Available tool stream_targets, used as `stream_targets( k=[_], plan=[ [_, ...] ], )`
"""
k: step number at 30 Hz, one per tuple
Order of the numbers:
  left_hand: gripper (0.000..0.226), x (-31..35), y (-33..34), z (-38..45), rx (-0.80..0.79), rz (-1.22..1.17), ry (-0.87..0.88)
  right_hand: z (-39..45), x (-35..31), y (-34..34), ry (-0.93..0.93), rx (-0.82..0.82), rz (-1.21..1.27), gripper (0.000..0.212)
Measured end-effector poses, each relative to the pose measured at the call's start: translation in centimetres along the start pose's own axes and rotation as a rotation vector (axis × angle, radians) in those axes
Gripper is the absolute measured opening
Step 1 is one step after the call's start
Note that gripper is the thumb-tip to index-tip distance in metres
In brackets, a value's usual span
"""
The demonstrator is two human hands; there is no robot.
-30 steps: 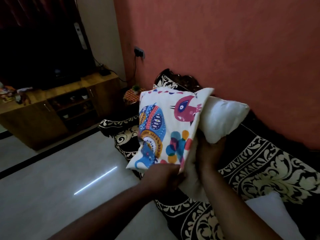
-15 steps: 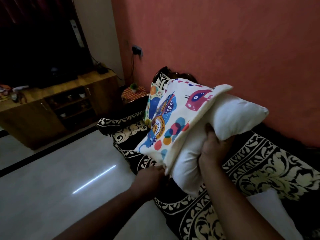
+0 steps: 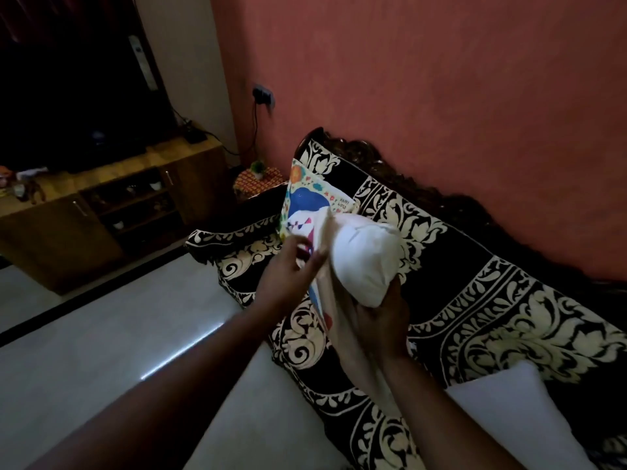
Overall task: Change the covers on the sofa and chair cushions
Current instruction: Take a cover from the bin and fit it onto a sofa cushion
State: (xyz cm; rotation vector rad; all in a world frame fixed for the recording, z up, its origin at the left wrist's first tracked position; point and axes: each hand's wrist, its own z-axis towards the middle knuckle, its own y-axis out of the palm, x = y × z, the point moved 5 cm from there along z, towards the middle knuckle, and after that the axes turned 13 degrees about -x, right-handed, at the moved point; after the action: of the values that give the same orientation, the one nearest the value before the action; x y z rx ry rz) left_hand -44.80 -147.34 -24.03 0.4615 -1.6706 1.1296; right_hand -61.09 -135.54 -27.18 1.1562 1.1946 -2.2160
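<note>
Above the patterned sofa (image 3: 492, 310), the right hand (image 3: 380, 320) grips the white cushion insert (image 3: 364, 262) while the left hand's (image 3: 288, 276) fingers pinch the printed cover (image 3: 307, 245); one covered cushion (image 3: 312, 195) stands far left, a bare insert (image 3: 515, 401) waits nearby.

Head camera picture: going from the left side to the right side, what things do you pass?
Wooden TV cabinet → left hand → squeezed white cushion insert → black-and-cream patterned sofa cover.
</note>
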Motion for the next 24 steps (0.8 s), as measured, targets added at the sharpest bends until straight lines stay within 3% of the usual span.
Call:
stream_targets(
  k=[2, 4, 5, 8, 13, 16, 19, 22, 24],
  plan=[
    [0.052, 0.8, -1.1, 2.5, -0.027, -0.131, -0.121, -0.9, -0.6, 0.3, -0.020, -0.011, -0.018, 0.046],
    [0.029, 1.4, -2.1, 3.7, -0.004, -0.006, -0.122, -1.3, -0.5, 0.6, -0.021, -0.024, -0.063, 0.055],
    [0.028, 1.7, -2.3, 3.8, 0.001, 0.068, -0.088, -1.2, -0.3, 0.9, -0.006, -0.076, -0.100, 0.052],
    [0.021, 3.1, -1.4, 3.2, -0.033, 0.112, 0.048, -1.3, 0.8, 1.8, -0.082, -0.267, -0.406, 0.020],
    [0.020, 4.2, 0.9, 1.4, -0.188, 0.032, 0.179, -0.3, 2.2, 5.0, -0.043, -0.710, -0.815, 0.028],
    [0.021, 4.2, -0.2, 1.4, -0.215, 0.060, 0.197, 0.0, 0.9, 5.5, 0.057, -0.871, -0.830, 0.032],
    [0.020, 4.1, -1.4, 1.5, -0.236, 0.036, 0.183, -0.4, 0.9, 6.1, 0.068, -0.904, -0.858, 0.032],
    [0.026, 4.7, 1.4, -0.4, -0.405, 0.043, 0.228, -0.4, 1.7, 6.5, 0.146, -0.966, -0.813, 0.039],
    [0.019, 3.9, 2.1, -1.0, -0.384, -0.083, 0.194, 0.2, 2.2, 6.5, 0.190, -0.987, -0.697, 0.046]
  ],
)
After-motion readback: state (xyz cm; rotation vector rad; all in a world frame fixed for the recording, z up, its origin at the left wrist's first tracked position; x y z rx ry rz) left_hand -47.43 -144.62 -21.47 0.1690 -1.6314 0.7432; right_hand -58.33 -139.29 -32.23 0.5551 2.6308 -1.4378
